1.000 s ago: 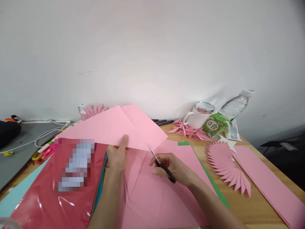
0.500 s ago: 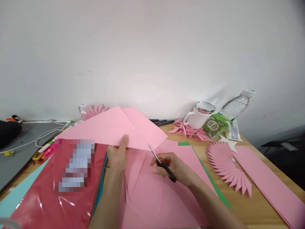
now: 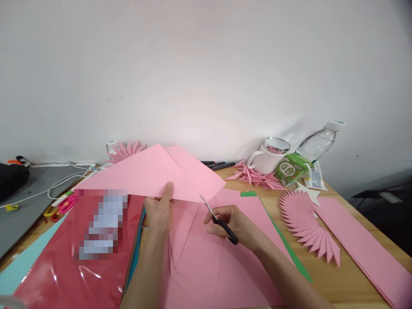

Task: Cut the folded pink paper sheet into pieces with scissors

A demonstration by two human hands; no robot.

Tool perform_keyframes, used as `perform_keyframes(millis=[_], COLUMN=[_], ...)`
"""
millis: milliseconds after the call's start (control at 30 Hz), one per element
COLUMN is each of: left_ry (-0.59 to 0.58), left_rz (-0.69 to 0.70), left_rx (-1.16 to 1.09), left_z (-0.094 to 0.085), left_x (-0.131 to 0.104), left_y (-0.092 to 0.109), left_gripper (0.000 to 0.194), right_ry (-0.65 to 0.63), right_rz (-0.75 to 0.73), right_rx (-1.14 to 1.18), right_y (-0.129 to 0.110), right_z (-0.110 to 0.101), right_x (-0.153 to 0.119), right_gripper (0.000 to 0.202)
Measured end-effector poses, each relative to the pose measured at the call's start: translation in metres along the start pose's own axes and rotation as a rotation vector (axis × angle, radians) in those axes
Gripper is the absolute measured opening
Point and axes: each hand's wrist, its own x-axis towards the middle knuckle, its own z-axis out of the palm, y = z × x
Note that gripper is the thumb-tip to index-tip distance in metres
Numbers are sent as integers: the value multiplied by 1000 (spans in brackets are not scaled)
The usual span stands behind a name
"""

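Between thumb and fingers, my left hand (image 3: 160, 210) pinches the near edge of a large pink paper sheet (image 3: 141, 176), thumb on top. My right hand (image 3: 230, 225) grips black-handled scissors (image 3: 225, 227), fingers in the handles. The scissors' blades point up and left, their tips at the near edge of the raised sheet, right of my left thumb. A thin line runs into the sheet from that spot. Beneath both hands lie more pink sheets (image 3: 238, 266), some with creases, over a green sheet (image 3: 301, 268).
A fan of folded pink points (image 3: 302, 219) and a pink strip stack (image 3: 360, 244) lie right. Behind stand a white mug (image 3: 270, 156), a green packet (image 3: 291, 169) and a leaning bottle (image 3: 320, 141). At left are a red plastic-wrapped pack (image 3: 64, 274) and a grey laptop (image 3: 28, 214).
Very little differs. The scissors and my right hand have shifted very slightly; the sheet and my left hand stay in nearly the same place.
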Motion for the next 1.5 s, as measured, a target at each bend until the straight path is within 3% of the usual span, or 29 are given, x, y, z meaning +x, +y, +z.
perform_keyframes(millis=[667,1500], left_ry=[-35,24], left_rz=[-22,-33], left_rx=[1,27], left_z=[-1,-2], left_x=[0,1], left_y=[-1,-3], left_gripper=[38,39], right_ry=[-16,38], right_rz=[7,35], right_rx=[41,-4], right_y=[-4,0], right_z=[0,2], right_x=[-1,1], right_gripper=[30,21])
